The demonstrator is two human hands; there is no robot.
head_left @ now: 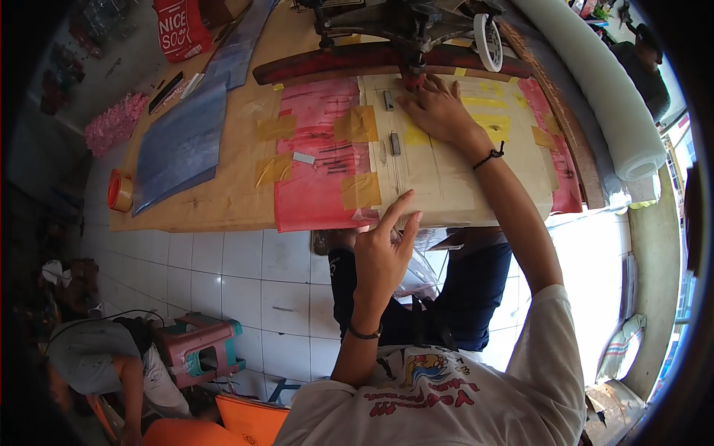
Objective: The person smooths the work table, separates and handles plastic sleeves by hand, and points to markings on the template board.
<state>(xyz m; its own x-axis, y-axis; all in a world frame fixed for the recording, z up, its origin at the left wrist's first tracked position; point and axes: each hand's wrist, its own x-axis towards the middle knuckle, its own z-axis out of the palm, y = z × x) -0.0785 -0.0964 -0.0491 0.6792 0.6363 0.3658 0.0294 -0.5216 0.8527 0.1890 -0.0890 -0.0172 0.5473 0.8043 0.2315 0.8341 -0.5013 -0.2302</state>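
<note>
Near: left hand [383, 253] unclenched, empty, at near edge of pale board [461, 189], on counter [245, 163]. Beyond: small block [395, 144] on board. Farther: right hand [440, 115] palm-down by curved bar [320, 68]; grip unclear. Board taped; likely mid-work, remainder unclear.

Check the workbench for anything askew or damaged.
Nothing looks spilled or broken. The pale grey bar lies aslant on the red sheet, unlike the two straighter dark bars. That sheet is streaked with dark marks, perhaps just from use.
</note>
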